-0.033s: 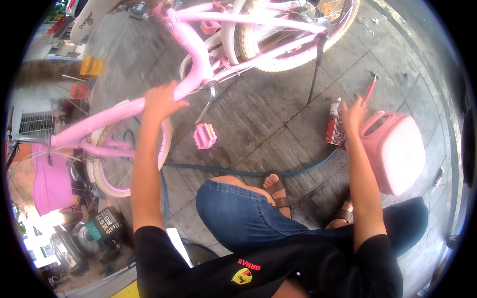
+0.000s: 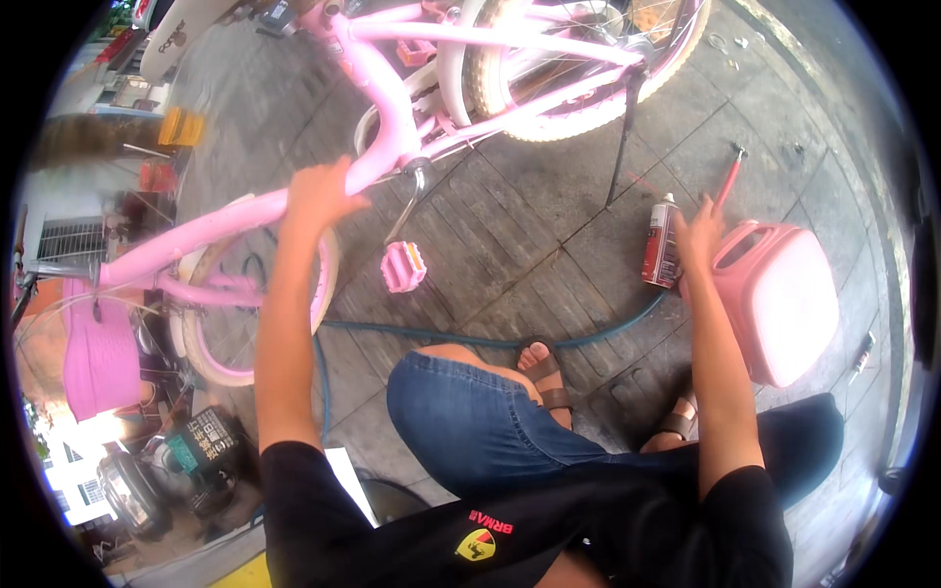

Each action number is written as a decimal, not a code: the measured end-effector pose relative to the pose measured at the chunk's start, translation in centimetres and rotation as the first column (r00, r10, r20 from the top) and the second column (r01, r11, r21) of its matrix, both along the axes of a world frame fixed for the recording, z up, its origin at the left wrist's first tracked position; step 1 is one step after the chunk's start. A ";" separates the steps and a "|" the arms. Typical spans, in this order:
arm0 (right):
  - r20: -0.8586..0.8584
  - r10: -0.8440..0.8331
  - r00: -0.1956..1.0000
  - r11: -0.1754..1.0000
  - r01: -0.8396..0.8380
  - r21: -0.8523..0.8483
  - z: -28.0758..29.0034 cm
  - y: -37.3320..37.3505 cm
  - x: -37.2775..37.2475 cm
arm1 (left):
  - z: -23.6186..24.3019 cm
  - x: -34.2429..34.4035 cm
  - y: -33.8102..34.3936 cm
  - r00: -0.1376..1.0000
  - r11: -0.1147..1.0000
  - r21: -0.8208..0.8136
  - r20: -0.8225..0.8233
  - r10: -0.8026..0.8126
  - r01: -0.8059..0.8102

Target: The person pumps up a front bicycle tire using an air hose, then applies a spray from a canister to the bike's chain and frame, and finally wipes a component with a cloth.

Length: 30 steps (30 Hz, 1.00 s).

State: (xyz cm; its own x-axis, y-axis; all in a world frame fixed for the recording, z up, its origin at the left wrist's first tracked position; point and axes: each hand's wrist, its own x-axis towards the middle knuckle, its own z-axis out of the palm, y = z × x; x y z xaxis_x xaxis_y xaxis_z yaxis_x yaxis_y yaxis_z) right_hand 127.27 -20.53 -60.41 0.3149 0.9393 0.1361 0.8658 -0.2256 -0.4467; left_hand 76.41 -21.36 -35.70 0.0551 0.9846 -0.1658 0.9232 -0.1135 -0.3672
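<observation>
My left hand is wrapped over the main tube of a pink bicycle frame, its thumb stretched toward the crank. Out to the right, my right hand reaches down with fingers apart, between a red and white spray can and a pink plastic stool. The can stands upright close to the thumb; whether they touch I cannot tell. Just past the fingertips is a tool with a red handle and a small metal head, its near end partly behind the hand. A pink pedal hangs below the crank.
A blue-green hose runs across the tiled floor in front of my sandals. The rear wheel and kickstand are at the top. At lower left sits a dark machine; a small tube lies far right.
My right hand has drawn back very slightly toward me beside the spray can. My left hand stays on the bicycle frame.
</observation>
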 end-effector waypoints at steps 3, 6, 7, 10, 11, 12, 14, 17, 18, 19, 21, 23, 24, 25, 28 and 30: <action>-0.173 0.110 0.979 0.975 -0.140 -0.173 -1.7 -1.1 0.9 | -0.7 0.1 0.7 0.997 0.998 -0.036 -0.063 0.051 -0.053; -0.257 0.080 0.963 0.928 -0.166 -0.334 -1.7 -0.9 -0.9 | -0.9 -0.3 0.7 0.997 0.998 -0.033 -0.064 0.044 -0.046; -0.259 0.066 0.964 0.929 -0.154 -0.338 -2.0 -0.9 -1.2 | -1.0 -0.3 0.9 0.997 0.998 -0.035 -0.063 0.041 -0.043; -0.523 -0.053 0.851 0.961 -0.098 -0.257 -3.9 -1.0 -0.9 | -1.0 0.0 1.7 0.998 0.999 -0.030 -0.061 0.027 -0.029; -0.625 -0.094 0.775 0.962 -0.092 -0.258 -3.8 -1.5 -1.2 | -0.9 -0.2 1.6 0.997 0.999 -0.036 -0.066 0.027 -0.029; -0.687 -0.057 0.724 0.975 -0.108 -0.194 -3.9 -2.5 -2.0 | -0.8 -0.4 1.5 0.997 0.999 -0.031 -0.068 0.032 -0.034; -0.786 0.014 0.618 0.991 -0.113 -0.072 -3.9 -5.1 -3.4 | -0.9 -0.1 1.4 0.998 0.999 -0.026 -0.060 0.030 -0.032; -0.925 -0.170 0.340 0.911 -0.303 -0.279 -2.9 -8.8 -5.6 | -1.0 0.5 1.7 0.992 0.998 -0.029 -0.112 0.050 -0.053; -0.958 -0.211 0.196 0.917 -0.299 -0.263 -4.1 -9.7 -6.7 | -1.1 0.7 1.9 0.993 0.999 -0.019 -0.110 0.044 -0.046; -0.977 -0.176 0.116 0.914 -0.348 -0.206 -1.9 -10.1 -8.9 | -0.9 0.2 1.8 0.993 0.998 -0.032 -0.107 0.059 -0.063; -0.992 -0.124 -0.023 0.881 -0.463 -0.100 3.5 -10.3 -11.8 | -1.2 -0.5 1.7 0.992 0.994 -0.063 -0.096 0.079 -0.086; -0.997 0.046 0.055 0.860 -0.511 0.012 7.4 -8.8 -13.5 | -1.3 -0.5 1.9 0.993 0.994 -0.067 -0.087 0.075 -0.081; -0.962 0.191 0.194 0.863 -0.500 0.071 8.9 -7.8 -14.3 | -1.3 -0.3 2.3 0.994 0.995 -0.065 -0.081 0.068 -0.073; -0.954 0.269 0.133 0.863 -0.473 0.178 9.5 -6.9 -15.5 | -1.2 -0.3 2.4 0.994 0.996 -0.059 -0.093 0.060 -0.065; -0.886 0.454 0.099 0.820 -0.436 0.371 12.6 -5.0 -17.4 | -1.2 -0.7 2.5 0.992 0.997 -0.056 -0.114 0.050 -0.056; -0.721 0.647 0.250 0.733 -0.466 0.496 13.7 -3.8 -18.4 | -1.5 -1.1 2.9 0.992 0.996 -0.061 -0.109 0.063 -0.070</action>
